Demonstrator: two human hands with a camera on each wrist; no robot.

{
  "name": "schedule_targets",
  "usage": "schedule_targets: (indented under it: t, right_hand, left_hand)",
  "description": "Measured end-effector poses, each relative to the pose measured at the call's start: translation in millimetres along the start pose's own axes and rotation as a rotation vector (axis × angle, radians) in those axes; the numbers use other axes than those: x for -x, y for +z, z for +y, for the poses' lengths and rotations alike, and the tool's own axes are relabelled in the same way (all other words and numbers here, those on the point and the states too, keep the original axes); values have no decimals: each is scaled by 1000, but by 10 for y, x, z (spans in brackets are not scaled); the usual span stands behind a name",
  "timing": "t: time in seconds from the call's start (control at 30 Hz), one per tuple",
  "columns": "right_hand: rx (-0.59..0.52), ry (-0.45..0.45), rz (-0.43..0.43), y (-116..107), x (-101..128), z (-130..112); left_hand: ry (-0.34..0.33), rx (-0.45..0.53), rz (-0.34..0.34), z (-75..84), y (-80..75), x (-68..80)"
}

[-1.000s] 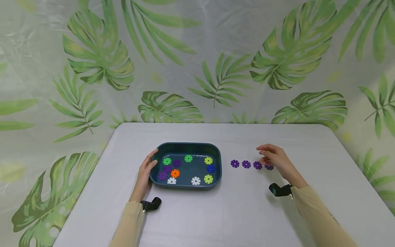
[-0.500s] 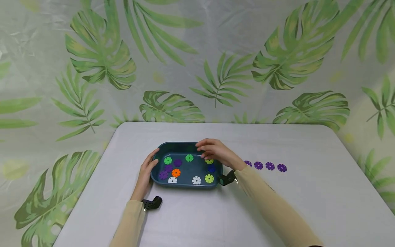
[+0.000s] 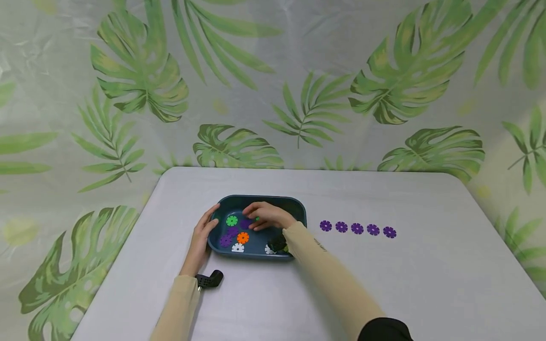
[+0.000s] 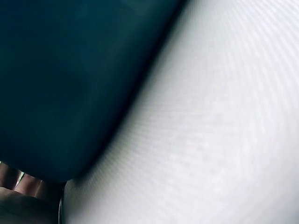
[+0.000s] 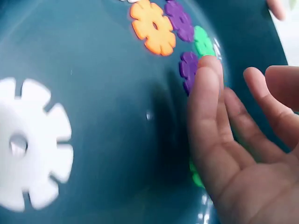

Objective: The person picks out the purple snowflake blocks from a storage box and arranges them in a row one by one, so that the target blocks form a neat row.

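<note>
Left wrist view is blurred; tray [image 4: 56, 84] is cropped. Lime disc [image 3: 285, 248] is mostly hidden by right sleeve [image 3: 315, 265].

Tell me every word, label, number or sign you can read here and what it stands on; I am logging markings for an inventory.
None can be read.
Teal tray: no label or number visible.
Purple snowflake discs on the white table: plain, no marks.
Right sleeve: a small dark mark, too small to read.
White disc in the right wrist view: blank.
</note>
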State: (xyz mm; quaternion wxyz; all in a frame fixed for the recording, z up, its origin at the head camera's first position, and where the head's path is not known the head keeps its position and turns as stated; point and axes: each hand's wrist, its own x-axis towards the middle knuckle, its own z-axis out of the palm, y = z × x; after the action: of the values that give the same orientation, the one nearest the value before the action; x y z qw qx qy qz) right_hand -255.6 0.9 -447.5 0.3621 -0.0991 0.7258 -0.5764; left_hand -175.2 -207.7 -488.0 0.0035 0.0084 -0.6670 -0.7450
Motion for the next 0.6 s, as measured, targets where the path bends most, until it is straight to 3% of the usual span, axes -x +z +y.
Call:
schedule_targets:
  t: [0.23,0.6]
  right_hand:
    - [19,22,-30,109,-80,-3]
    - [93,3,73,75,-32,6]
  left_hand:
    - [18,-7,7,-118,-34,-50]
    - [26,-36,14,-123,-47,-60]
